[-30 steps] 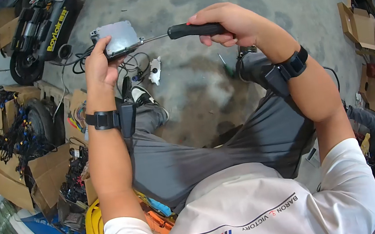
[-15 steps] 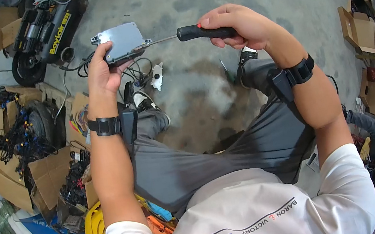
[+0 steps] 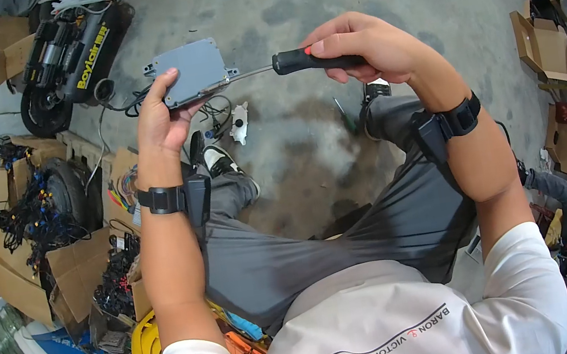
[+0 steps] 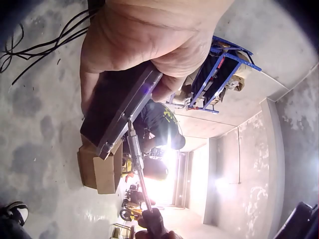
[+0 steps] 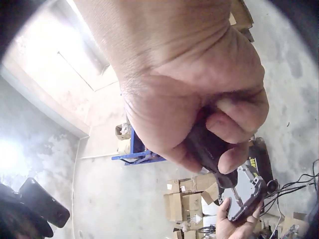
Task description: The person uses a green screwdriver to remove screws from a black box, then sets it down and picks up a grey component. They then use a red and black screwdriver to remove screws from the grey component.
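Observation:
In the head view my left hand (image 3: 161, 118) grips a flat grey metal box (image 3: 197, 65) by its near left side, thumb on the top face. My right hand (image 3: 370, 47) holds the black handle of a screwdriver (image 3: 310, 59), which lies roughly level. Its shaft reaches left to the box's near edge. In the left wrist view the screwdriver tip meets the narrow side of the box (image 4: 132, 109). Black cables trail from the box's left side. The right wrist view shows fingers curled round the handle (image 5: 209, 149); the palm covers part of it.
A Boylair-marked black unit (image 3: 89, 52) with a wheel stands at upper left. Cartons, a tyre (image 3: 65, 187) and wire bundles line the left. A silvery bracket (image 3: 239, 123) and another screwdriver (image 3: 344, 115) lie on the floor. Open cartons (image 3: 550, 49) and another person are at right.
Both hands have shifted slightly right and down with the box and screwdriver. The box's top face has lost its bright glare and looks evenly grey.

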The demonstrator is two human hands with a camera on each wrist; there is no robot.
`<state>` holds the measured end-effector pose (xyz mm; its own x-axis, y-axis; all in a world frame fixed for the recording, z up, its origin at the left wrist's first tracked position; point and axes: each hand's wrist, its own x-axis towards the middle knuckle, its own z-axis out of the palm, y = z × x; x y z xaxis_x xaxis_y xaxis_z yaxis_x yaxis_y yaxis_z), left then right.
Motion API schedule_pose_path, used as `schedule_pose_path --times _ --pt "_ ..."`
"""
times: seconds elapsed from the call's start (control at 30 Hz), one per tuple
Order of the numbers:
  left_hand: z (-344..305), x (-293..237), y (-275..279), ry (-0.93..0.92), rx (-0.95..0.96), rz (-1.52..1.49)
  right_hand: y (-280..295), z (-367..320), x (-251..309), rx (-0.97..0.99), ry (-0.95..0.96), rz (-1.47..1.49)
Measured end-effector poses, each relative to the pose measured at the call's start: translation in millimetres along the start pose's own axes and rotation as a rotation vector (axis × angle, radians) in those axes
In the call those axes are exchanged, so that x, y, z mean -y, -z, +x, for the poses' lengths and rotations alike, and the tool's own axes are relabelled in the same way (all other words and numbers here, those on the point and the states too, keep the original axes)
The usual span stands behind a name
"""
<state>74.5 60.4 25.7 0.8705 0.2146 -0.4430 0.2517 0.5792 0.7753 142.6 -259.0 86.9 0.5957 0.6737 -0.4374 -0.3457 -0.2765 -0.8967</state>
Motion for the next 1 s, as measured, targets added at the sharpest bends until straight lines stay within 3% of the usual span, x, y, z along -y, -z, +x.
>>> schedule_pose_path --times 0.23,0.7,1.0 --pt "-2.0 0.1 -2.4 0.007 0.001 0.046 -4.4 1.8 -2.1 0.022 0.070 -0.057" --pt "1.6 5.3 -0.7 -0.051 -0.123 0.165 -20.5 6.9 -9.2 -0.063 0.177 -0.460" --pt "-2.5 4.9 -3.8 -0.058 -0.124 0.191 -25.1 -2.6 5.8 -0.068 0.123 -0.403"
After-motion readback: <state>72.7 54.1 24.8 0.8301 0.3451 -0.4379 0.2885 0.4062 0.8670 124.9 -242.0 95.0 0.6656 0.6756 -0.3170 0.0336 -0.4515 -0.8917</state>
